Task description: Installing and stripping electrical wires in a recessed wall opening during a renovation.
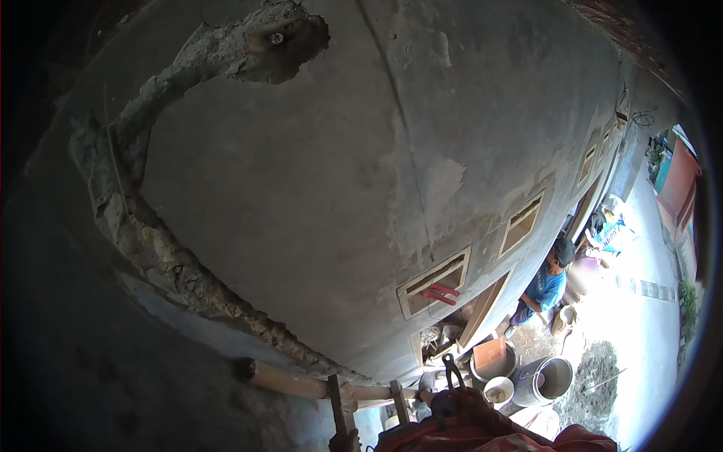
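Near the lower edge, a pair of pincers (452, 369) points upward, its jaws apart. My right hand (456, 403), dark and partly lost against my red clothing, is closed around its lower part. My left hand (344, 441) shows only in part at the bottom edge, wrapped round a wooden upright of the ladder (337, 399). Beside the ladder runs a round bamboo pole (294, 380). Before me rises a grey plastered wall (279, 188), with a rough channel (188, 271) cut along it and a broken hollow (290, 47) at its upper end.
Below right, a person in a blue shirt (547, 286) sits by the wall. Buckets (499, 392), a large drum (552, 379) and a sand heap (599, 377) stand on the ground. A red tool (440, 294) rests at a window frame (407, 301). I am high above the ground.
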